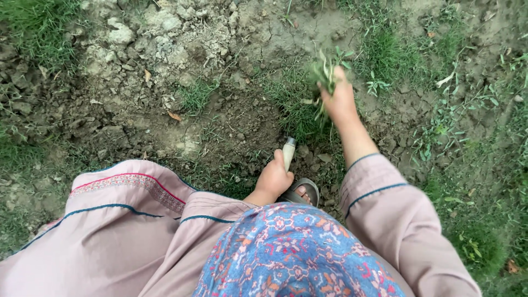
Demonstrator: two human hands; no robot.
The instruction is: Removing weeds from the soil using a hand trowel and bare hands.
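Observation:
My right hand (339, 102) is raised over the ground and shut on a tuft of pulled green grass (323, 73). Lower down, near the middle, my left hand (273, 179) grips a small tool by its pale wooden handle (289, 152). The handle points away from me towards a patch of grass (294, 107); the tool's working end is hidden in the soil and grass. Both arms wear pale pink sleeves with dark blue trim.
Broken clods of bare earth (159, 33) lie ahead and to the left. Thicker grass and weeds (473, 165) grow on the right. A foot in a grey sandal (304, 192) rests just below my left hand. Pink clothing and a blue patterned cloth (291, 253) fill the bottom.

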